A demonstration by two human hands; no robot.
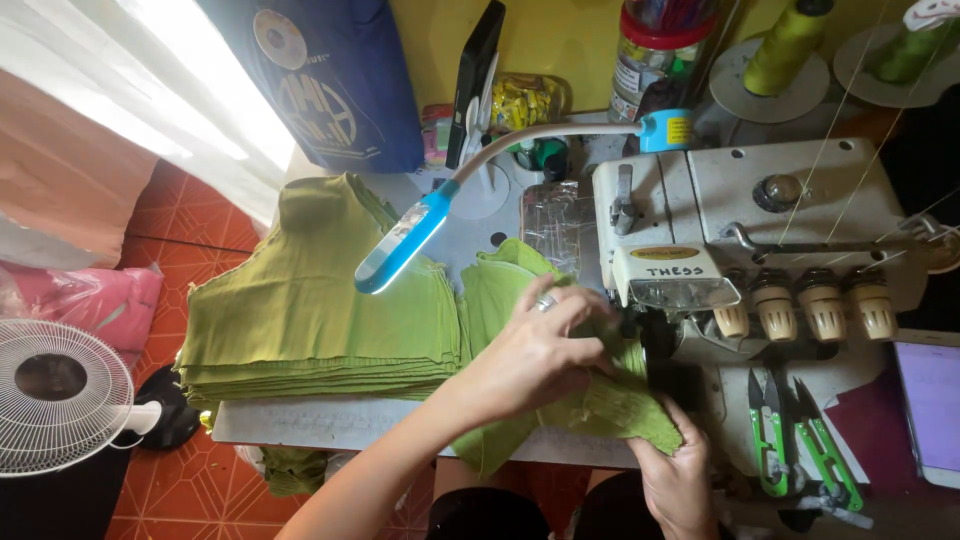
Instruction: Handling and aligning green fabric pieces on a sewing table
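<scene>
Green cloth [600, 405] pinched in the right hand [675, 480]'s grip and pressed under the left hand [535, 350] at the sewing machine [760, 220]; grey table [330, 422], orange floor tiles [190, 215].

The floor [190, 215] has orange-red tiles. Bright light comes through a white curtain [190, 80] at the far left. The far wall [560, 35] is yellow. A white fan [60, 395] stands on the near left.

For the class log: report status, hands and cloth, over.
Left hand flat on green cloth piece at the sewing machine. Right hand grips its near edge. Lamp overhead, clear.
</scene>
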